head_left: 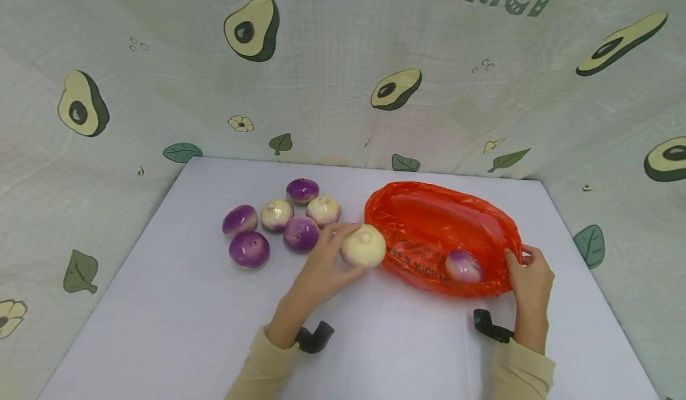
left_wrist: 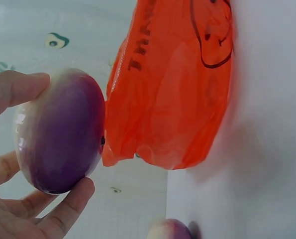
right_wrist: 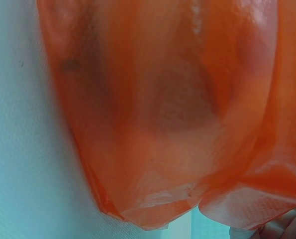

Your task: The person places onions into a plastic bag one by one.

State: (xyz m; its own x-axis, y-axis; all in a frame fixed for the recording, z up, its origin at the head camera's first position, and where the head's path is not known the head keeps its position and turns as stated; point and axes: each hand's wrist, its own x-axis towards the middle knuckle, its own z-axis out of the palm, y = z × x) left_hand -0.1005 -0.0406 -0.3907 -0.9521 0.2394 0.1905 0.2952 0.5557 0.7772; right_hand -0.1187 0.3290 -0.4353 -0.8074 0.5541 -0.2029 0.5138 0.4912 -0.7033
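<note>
Beside the near left rim of an open red plastic bag [head_left: 429, 209], my left hand [head_left: 320, 272] holds a glossy purple-and-white turnip [head_left: 364, 246]. In the left wrist view, thumb and fingers grip the sides of this turnip [left_wrist: 63, 132], its purple face toward the bag [left_wrist: 172, 109]. My right hand [head_left: 532, 281] pinches the bag's right rim, thumb on the inner side. Another turnip [head_left: 463, 266] lies inside the bag near its front. In the right wrist view, the bag's orange-red plastic [right_wrist: 157, 124] covers most of the picture, with fingers [right_wrist: 282, 226] showing at the lower corner.
Several more turnips [head_left: 301, 234] lie in a loose group on the white table [head_left: 161, 328], left of the bag. Some show purple sides, others white. A patterned cloth [head_left: 332, 49] hangs behind the table and along its sides. Black straps with mounts sit on both wrists.
</note>
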